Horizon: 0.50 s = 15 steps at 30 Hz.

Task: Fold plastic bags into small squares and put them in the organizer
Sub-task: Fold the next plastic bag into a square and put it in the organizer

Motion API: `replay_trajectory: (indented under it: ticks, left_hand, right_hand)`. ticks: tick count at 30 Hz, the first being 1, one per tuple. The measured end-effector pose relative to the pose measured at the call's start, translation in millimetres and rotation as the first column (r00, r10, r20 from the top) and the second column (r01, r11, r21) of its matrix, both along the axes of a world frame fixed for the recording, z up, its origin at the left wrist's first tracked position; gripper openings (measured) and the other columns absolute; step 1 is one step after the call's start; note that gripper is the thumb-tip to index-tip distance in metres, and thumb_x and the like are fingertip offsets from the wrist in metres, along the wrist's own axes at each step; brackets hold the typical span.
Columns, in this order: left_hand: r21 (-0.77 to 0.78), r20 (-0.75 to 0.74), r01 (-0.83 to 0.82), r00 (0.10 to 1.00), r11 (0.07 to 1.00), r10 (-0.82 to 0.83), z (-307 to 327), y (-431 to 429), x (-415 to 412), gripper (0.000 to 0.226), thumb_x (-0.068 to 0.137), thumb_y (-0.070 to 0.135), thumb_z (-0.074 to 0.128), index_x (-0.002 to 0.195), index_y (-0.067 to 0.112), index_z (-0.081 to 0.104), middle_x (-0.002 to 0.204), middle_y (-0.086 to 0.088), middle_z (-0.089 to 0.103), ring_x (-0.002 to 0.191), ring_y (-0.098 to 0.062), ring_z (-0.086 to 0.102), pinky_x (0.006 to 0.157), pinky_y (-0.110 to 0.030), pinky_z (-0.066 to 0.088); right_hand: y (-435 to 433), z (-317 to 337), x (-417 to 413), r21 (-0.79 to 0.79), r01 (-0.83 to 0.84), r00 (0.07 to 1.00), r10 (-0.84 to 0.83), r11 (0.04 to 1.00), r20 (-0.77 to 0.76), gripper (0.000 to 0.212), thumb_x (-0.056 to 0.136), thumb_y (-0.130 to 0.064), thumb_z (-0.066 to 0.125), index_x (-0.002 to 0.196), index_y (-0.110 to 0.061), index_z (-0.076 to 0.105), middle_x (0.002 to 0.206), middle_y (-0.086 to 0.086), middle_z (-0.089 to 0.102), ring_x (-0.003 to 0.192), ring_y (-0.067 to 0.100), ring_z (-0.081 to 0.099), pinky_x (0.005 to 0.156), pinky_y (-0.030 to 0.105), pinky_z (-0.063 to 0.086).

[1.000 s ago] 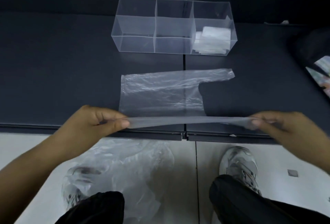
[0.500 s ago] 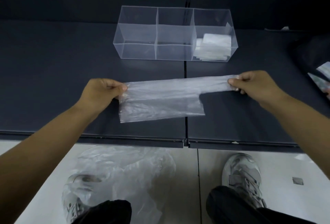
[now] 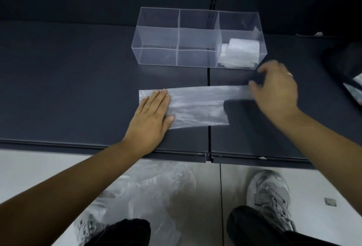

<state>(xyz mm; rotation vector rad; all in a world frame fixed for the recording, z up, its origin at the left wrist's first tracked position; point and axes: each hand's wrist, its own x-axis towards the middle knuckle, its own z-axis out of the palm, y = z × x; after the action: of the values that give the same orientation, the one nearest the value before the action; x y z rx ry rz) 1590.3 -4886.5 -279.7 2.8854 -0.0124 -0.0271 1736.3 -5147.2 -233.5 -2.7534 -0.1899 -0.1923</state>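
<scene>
A clear plastic bag (image 3: 195, 106), folded lengthwise into a long strip, lies flat on the dark shelf (image 3: 68, 88). My left hand (image 3: 152, 112) presses flat on the strip's left end, fingers straight. My right hand (image 3: 276, 90) is blurred over the strip's right end, where the handle lies, with fingers loosely spread. Behind the strip stands the clear organizer (image 3: 176, 57) with three compartments across. Its right compartment holds folded white bags (image 3: 241, 53); the other two look bare.
The shelf's front edge (image 3: 98, 145) runs below my hands, and a seam (image 3: 209, 108) splits the shelf under the bag. A heap of clear plastic bags (image 3: 156, 189) lies on the floor by my shoes. A dark bag (image 3: 344, 63) sits at the right edge.
The near half of the bag was folded up onto the far half. Both hands then let go of the pinched ends; the left now presses flat and the right hovers over the handle end.
</scene>
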Motion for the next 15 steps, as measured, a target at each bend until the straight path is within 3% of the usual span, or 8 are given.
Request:
replay_trajectory:
  ticks: [2,4,6,10,15]
  left_hand:
    - [0.079,-0.05,0.005,0.999,0.997,-0.001,-8,0,-4,0.073,0.094,0.058,0.009,0.152,0.013,0.006,0.16,-0.001,0.0,0.147,-0.014,-0.005,0.118,-0.03,-0.009]
    - [0.109,-0.048,0.005,0.999,0.994,0.001,-11,-4,-5,0.079,0.091,0.065,0.0,0.152,0.014,0.0,0.158,0.001,-0.008,0.146,-0.013,-0.011,0.118,-0.032,-0.011]
    - [0.112,-0.045,0.002,0.999,0.994,0.003,-11,-9,-7,0.081,0.087,0.067,-0.004,0.149,0.015,-0.005,0.155,0.001,-0.012,0.145,-0.013,-0.013,0.118,-0.033,-0.011]
    - [0.135,-0.055,0.004,0.998,0.991,0.003,-9,-10,-9,0.084,0.087,0.068,0.004,0.151,0.013,0.0,0.159,-0.004,-0.002,0.147,-0.019,-0.007,0.119,-0.036,-0.008]
    - [0.17,-0.087,-0.024,0.995,0.985,0.039,-5,6,-12,0.103,0.08,0.08,0.005,0.153,0.007,0.011,0.16,-0.012,0.009,0.148,-0.026,0.004,0.12,-0.041,0.001]
  right_hand:
    - [40,7,-23,0.0,-0.234,0.963,0.231,0.972,0.139,0.03,0.082,-0.009,0.061,0.112,-0.007,0.06,0.111,0.018,0.057,0.103,0.037,0.053,0.089,0.044,0.042]
    - [84,2,-49,0.059,-0.507,0.862,0.505,0.86,0.036,0.039,0.086,-0.008,0.057,0.125,-0.006,0.057,0.127,0.018,0.053,0.119,0.034,0.048,0.103,0.042,0.035]
    - [115,-13,-70,0.081,-0.648,0.747,0.653,0.757,-0.128,0.048,0.097,-0.019,0.047,0.143,-0.008,0.039,0.15,0.013,0.036,0.14,0.026,0.029,0.117,0.037,0.017]
    - [109,-49,-67,-0.129,-0.632,0.767,0.592,0.764,-0.249,0.06,0.102,-0.044,0.023,0.154,-0.018,0.006,0.162,0.001,0.002,0.148,0.014,-0.003,0.119,0.036,-0.007]
    - [43,-60,-35,-0.294,-0.515,0.855,0.463,0.805,-0.233,0.067,0.096,-0.056,0.009,0.153,-0.023,-0.001,0.162,-0.001,-0.005,0.148,0.014,-0.008,0.119,0.038,-0.009]
